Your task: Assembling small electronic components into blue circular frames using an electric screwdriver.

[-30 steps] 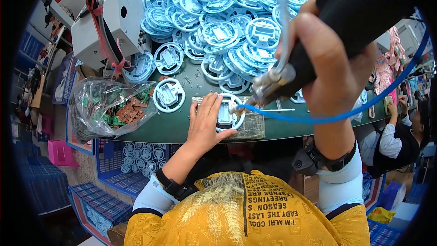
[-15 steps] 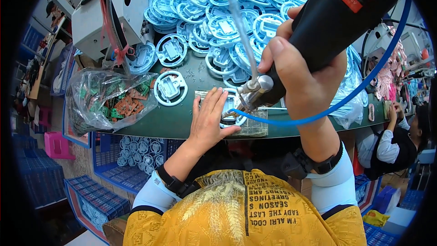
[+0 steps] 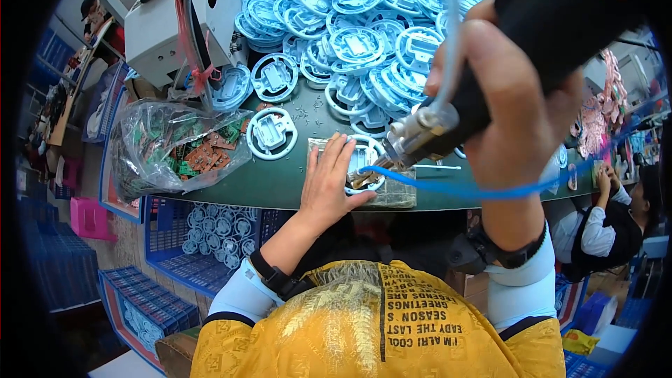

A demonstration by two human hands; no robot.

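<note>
Right hand (image 3: 511, 105) clamped round black power driver (image 3: 553, 24), long axis slanting, tip down-left at pale-blue wheel (image 3: 358, 158).

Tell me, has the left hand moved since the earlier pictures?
No; judged against the flat block, the left hand stays in place on the light-blue wheel.

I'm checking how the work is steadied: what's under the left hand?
The left hand partly covers a blue ring that lies over a block; both show to its right. The hand hides the ring's left edge; the block directly beneath is covered too.
</note>
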